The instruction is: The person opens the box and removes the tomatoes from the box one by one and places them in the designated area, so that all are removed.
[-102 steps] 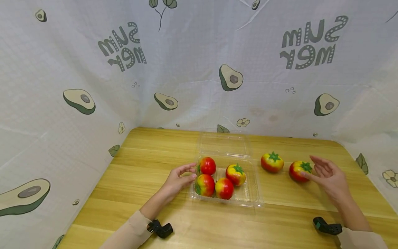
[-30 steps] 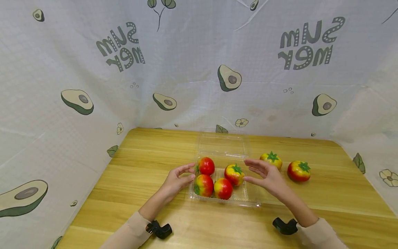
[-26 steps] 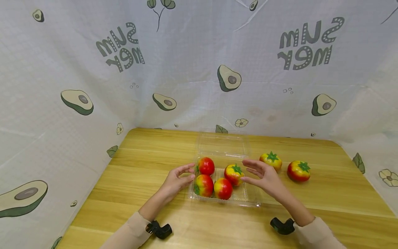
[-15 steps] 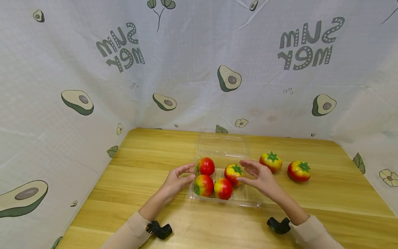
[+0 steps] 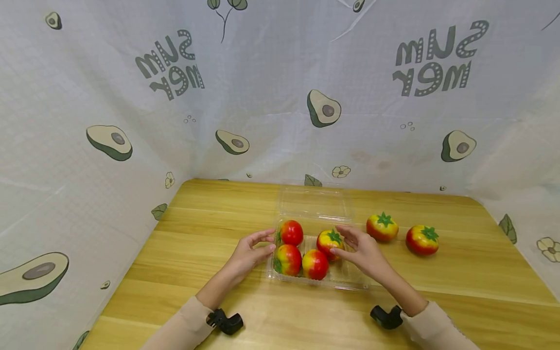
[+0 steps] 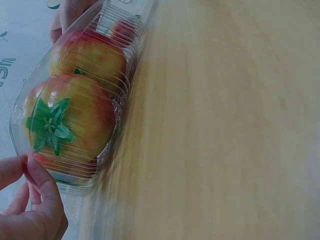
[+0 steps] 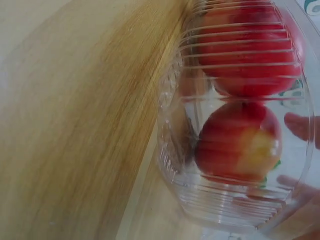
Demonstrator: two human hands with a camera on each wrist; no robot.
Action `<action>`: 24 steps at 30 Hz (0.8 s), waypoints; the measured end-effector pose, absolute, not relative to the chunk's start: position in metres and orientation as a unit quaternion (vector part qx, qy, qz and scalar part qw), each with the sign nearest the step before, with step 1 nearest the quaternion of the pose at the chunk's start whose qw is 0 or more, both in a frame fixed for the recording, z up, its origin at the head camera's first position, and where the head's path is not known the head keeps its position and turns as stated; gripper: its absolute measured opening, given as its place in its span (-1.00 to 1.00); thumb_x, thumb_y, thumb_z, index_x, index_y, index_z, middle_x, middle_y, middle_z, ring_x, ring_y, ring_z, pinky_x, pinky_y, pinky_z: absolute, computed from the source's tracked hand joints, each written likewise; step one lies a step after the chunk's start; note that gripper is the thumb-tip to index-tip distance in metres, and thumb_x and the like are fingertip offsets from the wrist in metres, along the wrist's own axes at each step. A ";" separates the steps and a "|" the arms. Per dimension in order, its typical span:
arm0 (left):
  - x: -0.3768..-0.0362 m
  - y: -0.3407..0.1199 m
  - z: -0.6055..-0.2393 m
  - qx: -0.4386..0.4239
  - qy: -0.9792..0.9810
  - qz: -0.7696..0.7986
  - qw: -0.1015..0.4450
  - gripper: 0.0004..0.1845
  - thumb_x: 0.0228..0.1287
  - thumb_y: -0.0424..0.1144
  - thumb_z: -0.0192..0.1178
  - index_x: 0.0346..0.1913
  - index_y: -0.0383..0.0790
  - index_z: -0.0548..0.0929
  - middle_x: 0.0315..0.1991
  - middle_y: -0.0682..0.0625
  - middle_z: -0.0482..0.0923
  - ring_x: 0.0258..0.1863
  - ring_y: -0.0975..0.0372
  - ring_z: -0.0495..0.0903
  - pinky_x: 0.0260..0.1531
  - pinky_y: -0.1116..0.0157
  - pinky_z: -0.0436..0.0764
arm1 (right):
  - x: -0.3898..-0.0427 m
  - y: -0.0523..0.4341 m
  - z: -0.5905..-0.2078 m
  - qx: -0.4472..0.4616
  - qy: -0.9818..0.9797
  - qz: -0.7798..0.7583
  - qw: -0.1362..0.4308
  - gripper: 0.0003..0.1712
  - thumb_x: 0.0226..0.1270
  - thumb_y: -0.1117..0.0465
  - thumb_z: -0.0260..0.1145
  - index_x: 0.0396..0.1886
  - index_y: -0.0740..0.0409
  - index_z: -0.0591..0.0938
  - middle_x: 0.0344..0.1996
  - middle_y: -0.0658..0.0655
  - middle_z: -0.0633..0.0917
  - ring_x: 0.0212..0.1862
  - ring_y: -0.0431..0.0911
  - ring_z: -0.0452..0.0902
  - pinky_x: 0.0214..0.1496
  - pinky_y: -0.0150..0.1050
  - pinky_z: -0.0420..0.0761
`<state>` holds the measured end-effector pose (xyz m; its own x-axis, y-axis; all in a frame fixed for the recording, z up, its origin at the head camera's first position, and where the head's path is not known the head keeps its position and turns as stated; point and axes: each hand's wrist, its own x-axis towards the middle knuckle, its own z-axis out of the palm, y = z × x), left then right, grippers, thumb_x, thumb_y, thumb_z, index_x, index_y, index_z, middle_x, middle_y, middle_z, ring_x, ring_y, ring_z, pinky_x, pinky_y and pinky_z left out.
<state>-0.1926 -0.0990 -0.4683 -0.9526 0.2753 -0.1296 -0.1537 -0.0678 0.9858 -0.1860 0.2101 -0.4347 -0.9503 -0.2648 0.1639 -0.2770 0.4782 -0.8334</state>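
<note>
A clear plastic clamshell box [image 5: 354,279] lies on the table with its lid [image 5: 315,203] folded back. My left hand [image 5: 247,255] pinches the box's left rim between thumb and finger, as the left wrist view shows. Inside sit several red-yellow toy tomatoes; one [image 5: 290,233] is at the back left. Around the right-hand tomato [image 5: 329,244] my right hand [image 5: 360,253] reaches with spread thumb and fingers. The thumb overlaps that tomato in the head view, but a gap shows in the right wrist view; contact is unclear.
Two more toy tomatoes, one nearer [image 5: 382,227] and one farther right [image 5: 422,239], rest on the wooden table [image 5: 210,209] beside the box. A white curtain [image 5: 271,87] printed with avocados hangs behind and along the left.
My right hand has come leftward from the far-right loose tomato to the tomato inside the box, slowing over the last second. The left hand stays at the rim; the tomatoes keep their places.
</note>
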 end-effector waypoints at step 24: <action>-0.194 -0.099 -0.469 0.045 0.665 0.731 0.147 -0.49 0.35 -0.42 0.27 0.34 -0.35 0.49 0.06 -0.21 0.47 -0.43 0.32 0.48 -0.31 0.49 0.59 | -0.192 0.204 -0.436 0.152 -0.872 0.464 -0.045 -0.27 0.23 0.36 0.47 0.27 0.65 0.36 0.20 0.62 0.44 0.25 0.42 0.38 0.19 0.15 0.49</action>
<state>-0.1936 -0.0992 -0.4690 -0.9527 0.2745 -0.1307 -0.1558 -0.0715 0.9852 -0.1916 0.2037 -0.4361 -0.9499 -0.3064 0.0616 -0.2223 0.5239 -0.8223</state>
